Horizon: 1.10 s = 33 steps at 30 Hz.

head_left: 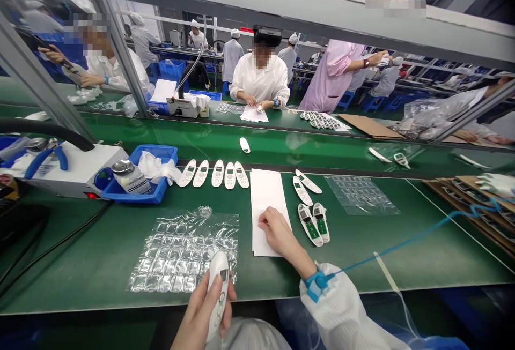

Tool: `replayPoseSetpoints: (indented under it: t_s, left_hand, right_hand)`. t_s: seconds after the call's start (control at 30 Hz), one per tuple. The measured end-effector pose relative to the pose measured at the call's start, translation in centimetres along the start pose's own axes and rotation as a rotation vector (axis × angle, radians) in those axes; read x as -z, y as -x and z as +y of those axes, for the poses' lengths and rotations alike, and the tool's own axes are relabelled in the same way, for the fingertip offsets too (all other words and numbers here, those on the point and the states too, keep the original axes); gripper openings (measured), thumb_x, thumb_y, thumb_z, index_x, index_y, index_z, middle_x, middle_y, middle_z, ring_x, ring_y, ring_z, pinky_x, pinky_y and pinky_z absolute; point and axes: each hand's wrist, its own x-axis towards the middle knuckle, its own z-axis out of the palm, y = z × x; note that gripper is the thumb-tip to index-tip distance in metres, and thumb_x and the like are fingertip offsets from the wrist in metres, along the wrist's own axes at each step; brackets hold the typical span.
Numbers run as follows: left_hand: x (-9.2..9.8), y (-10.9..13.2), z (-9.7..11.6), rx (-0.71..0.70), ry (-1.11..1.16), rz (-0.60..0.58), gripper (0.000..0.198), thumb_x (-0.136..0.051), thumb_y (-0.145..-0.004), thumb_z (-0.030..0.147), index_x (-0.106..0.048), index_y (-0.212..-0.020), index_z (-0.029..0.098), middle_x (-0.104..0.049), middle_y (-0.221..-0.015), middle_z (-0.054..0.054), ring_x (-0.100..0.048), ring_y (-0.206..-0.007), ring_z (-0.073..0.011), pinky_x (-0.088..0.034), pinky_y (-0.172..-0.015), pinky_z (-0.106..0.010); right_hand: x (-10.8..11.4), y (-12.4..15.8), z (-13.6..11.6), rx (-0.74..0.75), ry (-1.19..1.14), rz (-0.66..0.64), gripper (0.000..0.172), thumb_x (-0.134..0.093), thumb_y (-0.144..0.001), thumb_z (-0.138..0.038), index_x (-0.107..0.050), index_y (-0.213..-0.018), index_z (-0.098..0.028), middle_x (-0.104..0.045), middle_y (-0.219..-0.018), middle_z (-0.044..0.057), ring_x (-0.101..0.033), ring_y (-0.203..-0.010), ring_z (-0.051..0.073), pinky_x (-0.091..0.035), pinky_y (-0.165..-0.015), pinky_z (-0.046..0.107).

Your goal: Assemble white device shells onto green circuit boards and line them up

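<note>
My left hand (207,307) is wrapped round a white oval handheld device (219,285) with a small dark screen and round buttons, held upright at the bench's front edge. My right hand (277,230) rests on a stack of white paper (267,186), its fingers curled together; whatever they hold, if anything, is hidden. Left of the paper lies a clear plastic sheet of square pockets (181,253). Several white front covers (218,173) stand in a row behind it. Right of the paper are two opened housings with green circuit boards (309,224) and two white shells (301,190).
A blue tray (155,194) with a metal-capped bottle and white cloth is at left, beside a white box (80,173) with blue-handled pliers. A blue coiled cord (418,235) runs from my right wrist. Behind, a green belt (193,143) carries white parts; a person sits opposite.
</note>
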Motion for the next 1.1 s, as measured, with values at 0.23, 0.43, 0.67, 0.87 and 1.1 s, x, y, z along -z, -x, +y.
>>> replayPoseSetpoints:
  t_s: [0.23,0.43,0.67,0.87,1.1]
  left_hand:
    - [0.1,-0.1,-0.3,-0.018,0.116,0.090,0.054,-0.051,-0.084,0.068,-0.061,-0.103,0.018,-0.057,-0.068,-0.003,-0.038,-0.048,-0.0109,-0.035,-0.046,-0.022]
    - [-0.1,-0.1,-0.3,-0.050,0.267,0.034,0.049,-0.049,-0.087,0.063,-0.062,-0.095,0.016,-0.063,-0.080,-0.006,-0.045,-0.050,-0.0110,-0.037,-0.049,-0.024]
    - [-0.5,0.3,-0.2,-0.019,0.219,0.151,0.053,-0.047,-0.086,0.068,-0.057,-0.076,0.017,-0.052,-0.054,-0.001,-0.044,-0.052,-0.0136,-0.035,-0.052,-0.023]
    - [-0.2,0.5,-0.3,-0.030,0.227,0.121,0.057,-0.047,-0.083,0.072,-0.058,-0.079,0.017,-0.052,-0.054,0.000,-0.043,-0.051,-0.0128,-0.033,-0.052,-0.023]
    - [-0.1,0.4,-0.7,-0.026,0.220,0.145,0.059,-0.050,-0.081,0.073,-0.059,-0.076,0.015,-0.054,-0.054,-0.001,-0.046,-0.050,-0.0124,-0.034,-0.051,-0.022]
  right_hand:
    - [-0.1,0.9,-0.2,-0.016,0.009,0.170,0.017,-0.036,-0.092,-0.013,-0.050,-0.085,-0.019,-0.056,-0.081,0.006,-0.050,-0.070,0.018,-0.039,-0.067,0.032]
    - [1.9,1.8,-6.4,-0.157,-0.644,0.038,0.015,-0.050,-0.091,-0.028,-0.051,-0.078,-0.021,-0.050,-0.072,-0.001,-0.046,-0.063,0.014,-0.038,-0.061,0.027]
    - [1.3,4.2,-13.8,-0.095,-0.771,-0.237,0.015,-0.052,-0.091,-0.021,-0.057,-0.077,-0.020,-0.053,-0.078,0.000,-0.050,-0.070,0.014,-0.039,-0.065,0.026]
    - [0.7,3.7,-13.8,-0.071,-0.738,-0.205,0.017,-0.050,-0.093,-0.025,-0.056,-0.078,-0.020,-0.052,-0.077,0.001,-0.050,-0.071,0.015,-0.038,-0.063,0.026]
    - [0.3,4.0,-13.6,-0.078,-0.722,-0.249,0.017,-0.046,-0.095,-0.022,-0.053,-0.079,-0.020,-0.049,-0.073,-0.001,-0.049,-0.062,0.011,-0.038,-0.058,0.024]
